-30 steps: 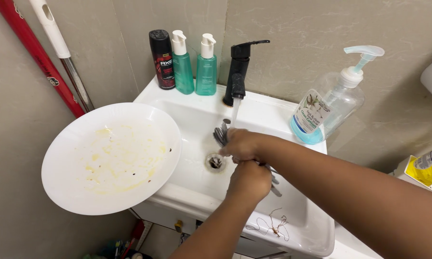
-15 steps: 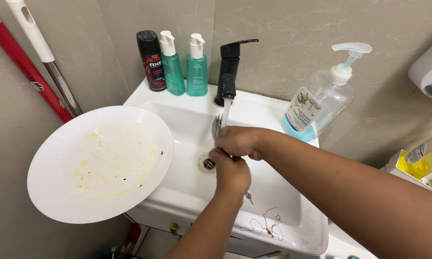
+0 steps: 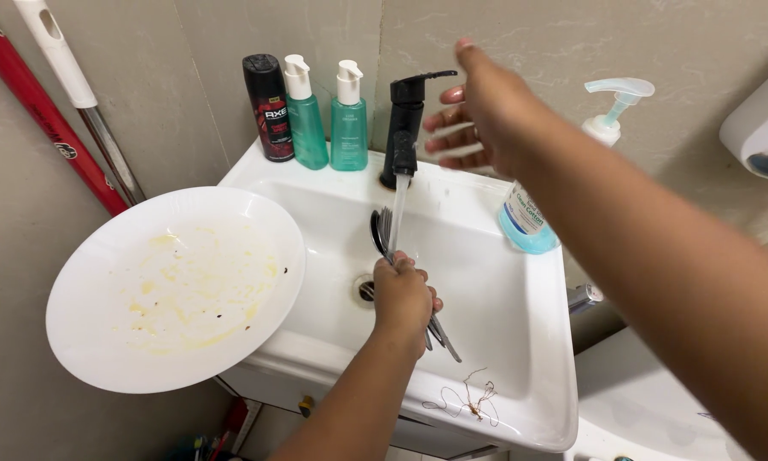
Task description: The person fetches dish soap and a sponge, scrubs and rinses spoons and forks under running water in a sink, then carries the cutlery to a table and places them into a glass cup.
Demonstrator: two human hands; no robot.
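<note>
Here my left hand [image 3: 404,299] gripped cutlery [image 3: 382,232] under running water; right hand [image 3: 480,111], fingers spread, neared the tap [image 3: 405,119]; plate [image 3: 175,286] remained dirty.

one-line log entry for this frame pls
left hand: grips cutlery bundle under running tap | right hand: empty, raised near tap | dirty plate: on sink edge

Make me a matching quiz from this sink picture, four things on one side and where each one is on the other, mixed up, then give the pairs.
1. cutlery
2. white plate
3. black spray can
4. right hand

A. raised beside the tap lever
B. left rim of the sink
C. back ledge, leftmost bottle
D. under the running water, in the left hand

Pairs: 1-D, 2-B, 3-C, 4-A
</note>
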